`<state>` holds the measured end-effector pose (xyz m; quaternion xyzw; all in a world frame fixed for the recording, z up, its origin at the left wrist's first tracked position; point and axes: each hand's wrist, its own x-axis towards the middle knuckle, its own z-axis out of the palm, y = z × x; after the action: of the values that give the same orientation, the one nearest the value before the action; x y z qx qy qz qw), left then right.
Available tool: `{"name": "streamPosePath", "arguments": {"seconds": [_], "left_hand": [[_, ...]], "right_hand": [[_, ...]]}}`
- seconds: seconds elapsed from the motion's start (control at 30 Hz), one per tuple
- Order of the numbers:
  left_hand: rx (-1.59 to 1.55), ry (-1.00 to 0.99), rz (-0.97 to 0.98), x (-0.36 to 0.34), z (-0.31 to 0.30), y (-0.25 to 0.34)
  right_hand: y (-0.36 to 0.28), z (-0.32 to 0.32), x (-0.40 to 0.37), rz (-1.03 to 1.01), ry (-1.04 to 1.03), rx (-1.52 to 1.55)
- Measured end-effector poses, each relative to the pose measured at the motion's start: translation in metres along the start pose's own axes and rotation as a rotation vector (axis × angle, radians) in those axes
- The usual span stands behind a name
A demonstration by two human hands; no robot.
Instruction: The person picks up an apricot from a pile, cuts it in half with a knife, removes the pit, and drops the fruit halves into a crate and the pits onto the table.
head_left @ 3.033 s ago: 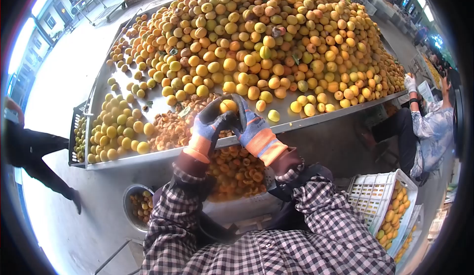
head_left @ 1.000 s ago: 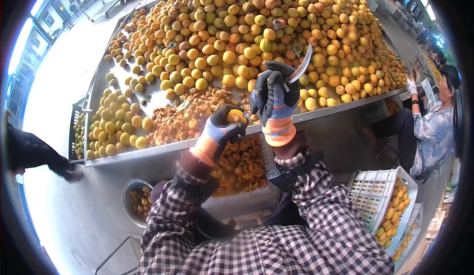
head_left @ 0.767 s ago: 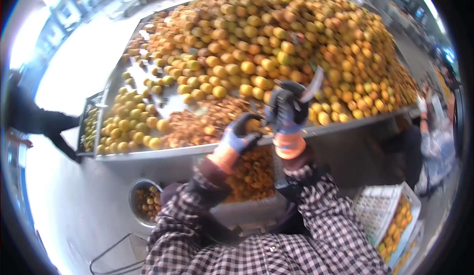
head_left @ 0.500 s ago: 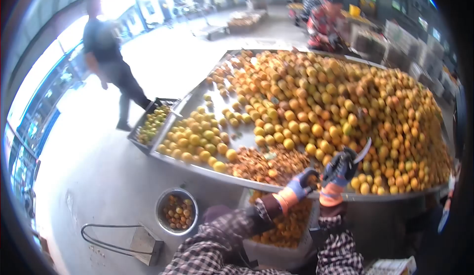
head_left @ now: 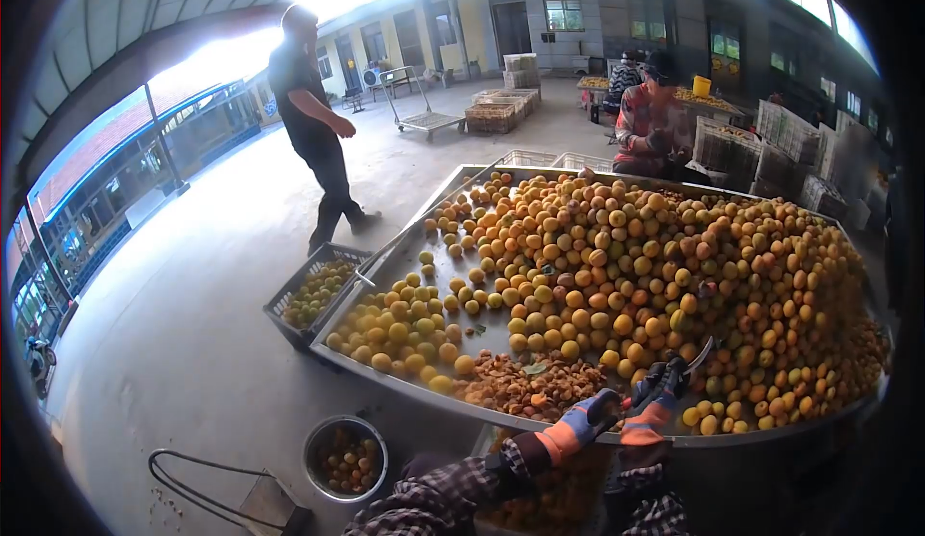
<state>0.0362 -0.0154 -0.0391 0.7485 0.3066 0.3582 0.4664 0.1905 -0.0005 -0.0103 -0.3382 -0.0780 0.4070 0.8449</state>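
Observation:
My right hand [head_left: 659, 396], in a dark-palmed, orange-cuffed glove, is closed on a knife [head_left: 700, 356] whose curved blade points up and to the right. Beside it, my left hand [head_left: 592, 418], gloved alike, has its fingers curled; what they hold, if anything, is hidden. A small red bit shows between the two hands. Both hands are over the near rim of a metal table [head_left: 438, 399] heaped with apricots [head_left: 617, 266]. Just left of my hands lies a pile of brown-orange fruit pieces [head_left: 525, 387]. Below my forearms is a container of similar pieces [head_left: 554, 497], partly hidden.
A metal bowl of fruit [head_left: 347, 459] and a stool-like metal frame [head_left: 260, 507] stand on the floor. A dark crate [head_left: 323, 290] of greenish fruit adjoins the table's left edge. One person [head_left: 318, 122] walks behind it; another [head_left: 650, 122] sits across the table near stacked crates [head_left: 727, 151].
My view has tilted up, so the table and hands sit lower. The walking person appears farther right. The brownish piece seen at my left hand no longer shows.

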Motion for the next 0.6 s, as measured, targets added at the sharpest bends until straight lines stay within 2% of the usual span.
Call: {"name": "streamPosePath", "arguments": {"seconds": [0.03,0.07,0.13,0.17,0.2,0.23,0.27,0.3,0.33,0.37,0.4,0.43,0.47,0.53,0.57,0.6], "left_hand": [[-0.015,-0.006,0.025,0.000,-0.002,0.004],[-0.019,-0.011,0.022,0.001,-0.006,0.009],[0.038,-0.075,0.012,0.003,-0.011,0.019],[0.094,-0.022,0.108,0.001,-0.014,0.025],[-0.041,0.039,0.182,0.000,-0.009,0.028],[0.005,0.008,0.050,0.004,-0.013,0.023],[-0.144,0.028,0.029,0.003,-0.011,0.037],[0.027,0.027,0.071,0.009,-0.011,0.012],[-0.052,0.058,-0.047,0.007,-0.012,0.023],[-0.159,0.085,-0.064,0.008,-0.010,0.007],[-0.253,0.127,-0.085,0.009,-0.008,-0.012],[-0.242,0.241,-0.133,0.012,-0.007,-0.019],[-0.223,0.364,-0.180,0.015,-0.010,-0.026],[-0.282,0.342,-0.490,0.022,-0.034,-0.055],[-0.404,0.337,-0.554,0.021,-0.042,-0.006],[-0.064,0.305,-0.345,0.016,-0.047,-0.024]], "right_hand": [[0.025,-0.016,0.033,-0.107,0.214,-0.069],[0.019,-0.010,0.024,-0.109,0.220,-0.072],[-0.004,0.015,-0.010,0.262,0.285,-0.005],[-0.006,0.004,-0.013,0.359,0.033,0.121],[-0.007,0.016,-0.010,0.343,0.047,0.060],[0.000,0.020,-0.018,0.321,0.313,-0.063],[-0.008,0.022,-0.018,0.410,0.274,-0.008],[0.020,-0.038,0.025,0.520,-0.138,0.142],[0.024,-0.033,0.033,0.489,-0.031,0.080],[0.014,-0.006,0.014,0.393,0.131,0.108],[0.018,-0.011,0.016,0.407,0.065,0.164],[0.014,-0.002,0.012,0.324,0.178,0.152],[0.006,0.004,0.008,0.277,0.170,0.125],[0.004,-0.005,0.019,0.195,0.187,-0.120],[-0.011,0.001,0.011,0.132,0.117,-0.207],[-0.008,-0.007,0.022,0.079,0.085,-0.209]]}}
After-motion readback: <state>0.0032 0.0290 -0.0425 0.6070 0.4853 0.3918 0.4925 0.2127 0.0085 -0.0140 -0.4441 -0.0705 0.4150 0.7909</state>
